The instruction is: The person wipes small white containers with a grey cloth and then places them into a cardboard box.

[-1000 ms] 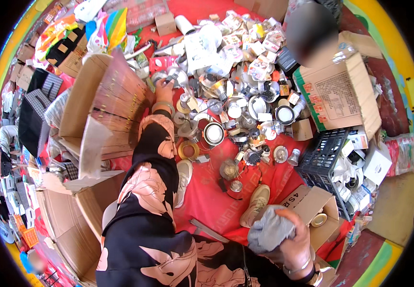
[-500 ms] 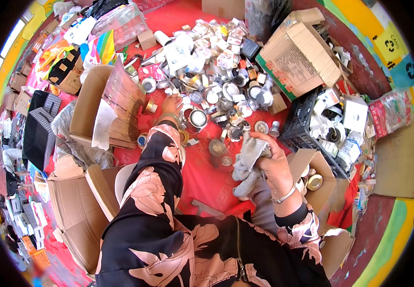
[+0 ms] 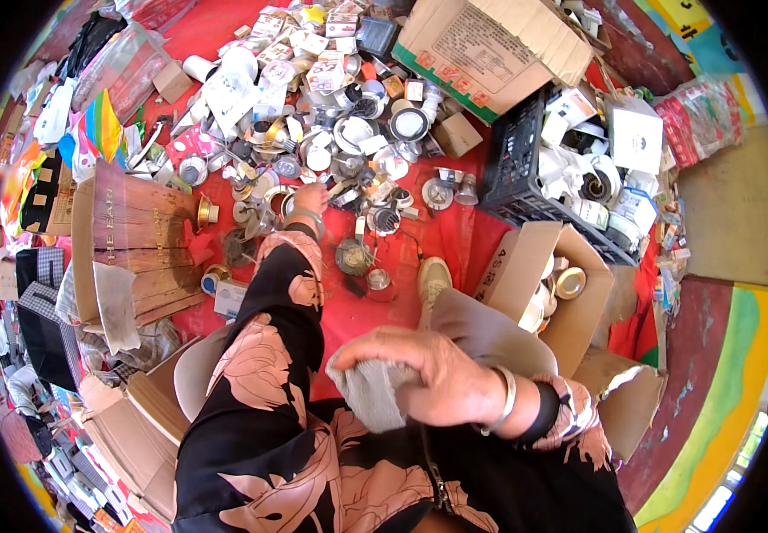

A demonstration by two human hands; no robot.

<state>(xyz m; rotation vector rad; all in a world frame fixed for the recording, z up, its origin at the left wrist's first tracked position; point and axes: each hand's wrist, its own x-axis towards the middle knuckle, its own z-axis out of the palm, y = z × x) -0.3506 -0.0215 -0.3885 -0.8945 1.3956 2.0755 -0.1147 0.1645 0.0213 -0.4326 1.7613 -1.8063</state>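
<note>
Right hand clutching grey cloth over floral top; left hand hovering by piled lamp parts, grip impossible to tell. Apparently handling parts; next move probably calling for careful finger placement.

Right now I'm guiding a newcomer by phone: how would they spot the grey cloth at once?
Start at the red ground sheet, then look down to the black-and-pink flowered garment. Near its upper edge, the right hand grips the grey cloth. Plain and crumpled, it stands out from the boldly patterned garment below it.
</note>
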